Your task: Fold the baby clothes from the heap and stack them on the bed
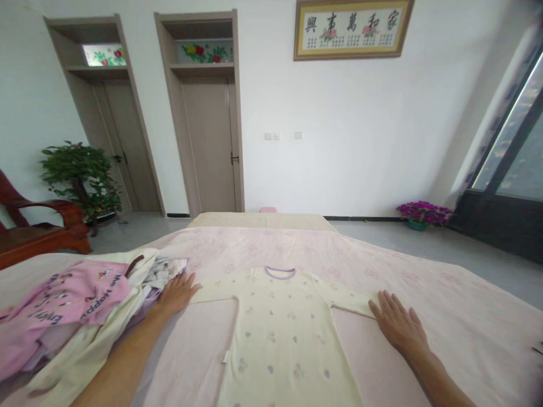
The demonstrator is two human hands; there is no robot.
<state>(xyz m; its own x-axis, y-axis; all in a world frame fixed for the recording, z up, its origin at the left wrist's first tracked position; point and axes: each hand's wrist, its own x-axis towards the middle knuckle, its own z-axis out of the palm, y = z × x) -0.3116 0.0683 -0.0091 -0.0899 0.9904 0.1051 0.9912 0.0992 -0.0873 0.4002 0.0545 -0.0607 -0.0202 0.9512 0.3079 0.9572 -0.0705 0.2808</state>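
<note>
A pale yellow long-sleeved child's top [284, 328] with a purple neckline and small printed motifs lies spread flat, neckline away from me. Its sleeves stretch out to both sides, and its lower edge runs out of view. My left hand [177, 294] rests flat at the cuff of the left-side sleeve, fingers extended, beside a heap of clothes. On the other side, my right hand [401, 322] lies flat with fingers apart at the other cuff. Neither hand grips the fabric. The heap includes a pink printed garment [80, 291] and cream and grey pieces.
A pink patterned cloth [445, 305] covers the surface under the top. Beyond it stand a wooden armchair [46, 226], a green potted plant [80, 175] and purple flowers [424, 213] in a pot. Two doors [207, 141] and a framed calligraphy [352, 31] are at the far wall.
</note>
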